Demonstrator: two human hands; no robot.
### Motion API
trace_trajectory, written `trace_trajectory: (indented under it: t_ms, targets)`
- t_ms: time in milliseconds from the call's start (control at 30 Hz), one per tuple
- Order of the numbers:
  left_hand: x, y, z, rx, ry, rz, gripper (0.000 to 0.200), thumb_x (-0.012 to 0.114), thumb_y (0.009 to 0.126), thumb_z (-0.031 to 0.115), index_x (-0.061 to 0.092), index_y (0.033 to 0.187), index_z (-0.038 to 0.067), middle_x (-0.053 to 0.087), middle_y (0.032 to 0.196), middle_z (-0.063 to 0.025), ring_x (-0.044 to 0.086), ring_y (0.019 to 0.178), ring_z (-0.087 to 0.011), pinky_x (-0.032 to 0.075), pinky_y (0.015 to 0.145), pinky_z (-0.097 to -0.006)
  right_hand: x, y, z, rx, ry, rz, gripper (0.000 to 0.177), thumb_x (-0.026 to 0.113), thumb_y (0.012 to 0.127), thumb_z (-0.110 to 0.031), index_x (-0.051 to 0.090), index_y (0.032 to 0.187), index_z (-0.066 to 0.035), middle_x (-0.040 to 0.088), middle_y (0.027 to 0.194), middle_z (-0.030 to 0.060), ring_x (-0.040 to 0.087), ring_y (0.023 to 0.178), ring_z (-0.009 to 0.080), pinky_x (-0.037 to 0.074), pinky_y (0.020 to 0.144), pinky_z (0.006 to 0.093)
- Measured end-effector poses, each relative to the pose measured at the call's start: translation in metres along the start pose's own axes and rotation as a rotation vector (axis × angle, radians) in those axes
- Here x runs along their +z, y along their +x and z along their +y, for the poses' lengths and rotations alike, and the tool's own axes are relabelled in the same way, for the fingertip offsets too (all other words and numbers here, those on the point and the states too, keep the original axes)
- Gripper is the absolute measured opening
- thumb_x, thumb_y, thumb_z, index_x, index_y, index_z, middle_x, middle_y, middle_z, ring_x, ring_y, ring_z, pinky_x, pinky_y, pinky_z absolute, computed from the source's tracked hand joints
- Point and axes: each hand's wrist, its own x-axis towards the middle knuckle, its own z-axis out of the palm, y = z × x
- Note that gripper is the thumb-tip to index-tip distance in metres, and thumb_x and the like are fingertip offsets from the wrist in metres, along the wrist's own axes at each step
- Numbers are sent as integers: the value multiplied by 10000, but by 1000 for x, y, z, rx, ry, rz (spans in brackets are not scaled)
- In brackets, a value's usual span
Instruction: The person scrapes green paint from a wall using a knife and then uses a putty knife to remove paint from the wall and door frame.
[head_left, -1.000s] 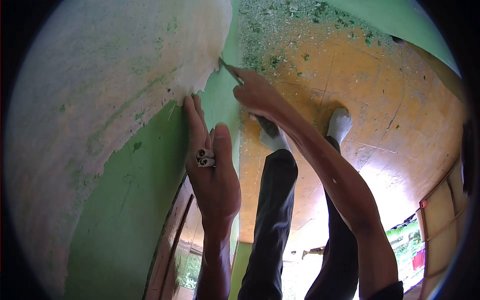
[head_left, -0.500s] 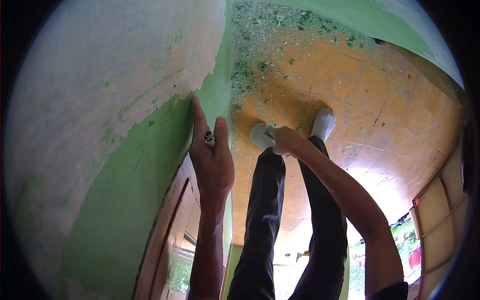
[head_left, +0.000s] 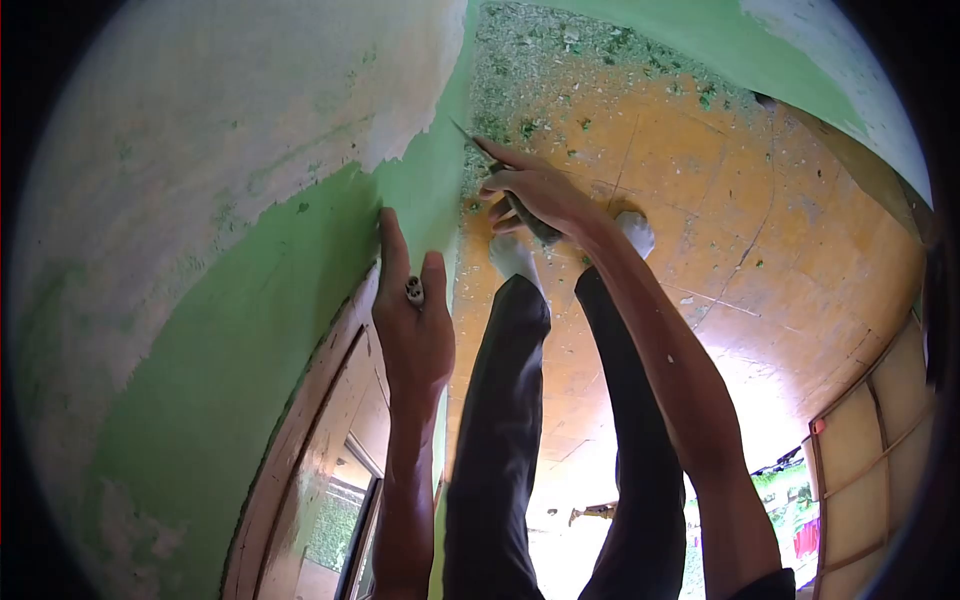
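Green paint (head_left: 250, 330) covers the wall around the left hand. Above its fingertips the paint gives way to bare, chalky plaster (head_left: 220, 120) along a ragged edge. Beyond the right hand, orange floor tiles (head_left: 780, 260) are littered with green flakes (head_left: 540, 60).

The right hand (head_left: 540, 195) is closed around the handle of a scraper (head_left: 532, 225), forefinger stretched forward. The thin blade pokes out past the fingertips toward the paint edge, though I cannot tell whether it touches the wall. The left hand (head_left: 412, 330) lies flat and spread against the green paint, fingers straight, with two small pale rolls (head_left: 414, 291) pinched between two of them.

The scraper looks light and stiff, with a thin, probably slightly springy blade that is keen at the edge. I judge it is best gripped at the handle, well back from the blade. Below both hands are dark trouser legs (head_left: 500, 420) and white socks (head_left: 512, 255).
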Motion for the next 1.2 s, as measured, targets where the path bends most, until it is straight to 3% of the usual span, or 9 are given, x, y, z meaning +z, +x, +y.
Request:
trace_trajectory:
  t_ms: [67, 167, 233, 567, 667, 767, 833, 933, 1200]
  targets:
    - [-1, 0, -1, -26, -11, -18, 574, 455, 1021, 191, 269, 1492, -78, 326, 1526, -289, 316, 1439, -350, 277, 1160, -378, 17, 1, -10, 40, 154, 33, 649, 555, 902, -103, 376, 1521, -169, 497, 727, 4, 506, 566, 126, 436, 474, 288]
    - [4, 6, -1, -78, 19, -43, 577, 454, 1022, 191, 260, 1494, -79, 315, 1530, -292, 305, 1442, -364, 269, 1166, -390, 27, 3, -18, -31, 72, 35, 652, 549, 900, -99, 378, 1523, -190, 484, 741, 6, 490, 562, 116, 417, 456, 289]
    - [2, 8, -3, -46, 16, -55, 584, 457, 1023, 195, 254, 1497, -79, 306, 1534, -292, 297, 1444, -369, 263, 1168, -397, 34, 1, -21, -71, -27, 47, 690, 504, 868, -81, 347, 1534, -169, 484, 632, 23, 481, 488, 131, 425, 443, 306]
    - [-3, 14, -6, -10, -42, -81, 573, 443, 1014, 144, 245, 1494, -97, 332, 1525, -290, 319, 1437, -333, 262, 1167, -392, 25, 24, -17, 11, 45, -36, 705, 510, 849, -56, 351, 1530, -144, 495, 629, 29, 463, 476, 128, 407, 432, 304]
    - [2, 16, -1, -12, -168, -79, 580, 445, 1012, 140, 235, 1497, -100, 333, 1525, -287, 324, 1435, -325, 266, 1163, -389, 15, 33, -10, -62, 51, 42, 706, 516, 848, -49, 354, 1528, -142, 499, 645, 31, 459, 484, 128, 405, 430, 302]
    - [-1, 19, -7, 0, -80, -62, 583, 443, 1013, 138, 227, 1500, -99, 329, 1530, -282, 329, 1433, -320, 269, 1159, -385, 14, 25, -12, -75, -5, -65, 713, 519, 843, -40, 350, 1529, -137, 495, 667, 30, 462, 502, 126, 404, 430, 295]
    - [0, 18, -7, -8, -112, -66, 589, 442, 1013, 138, 216, 1504, -96, 326, 1532, -281, 331, 1432, -321, 264, 1162, -385, 7, 33, -11, -39, 2, -56, 722, 527, 844, -56, 345, 1532, -178, 440, 654, -29, 393, 493, 72, 353, 407, 250]
    - [1, 19, 1, -69, -174, -81, 591, 442, 1014, 142, 213, 1509, -87, 325, 1533, -280, 329, 1433, -322, 260, 1163, -385, 10, 31, -9, -33, -17, 7, 735, 522, 826, -39, 353, 1530, -166, 425, 644, -34, 374, 487, 62, 336, 396, 249]
    - [1, 19, -7, -13, -131, -87, 589, 431, 1016, 144, 208, 1518, -69, 316, 1539, -277, 345, 1424, -322, 256, 1165, -395, 9, 19, -8, -28, 33, -85, 720, 512, 837, -35, 349, 1529, -144, 508, 688, 18, 453, 503, 111, 404, 434, 279]
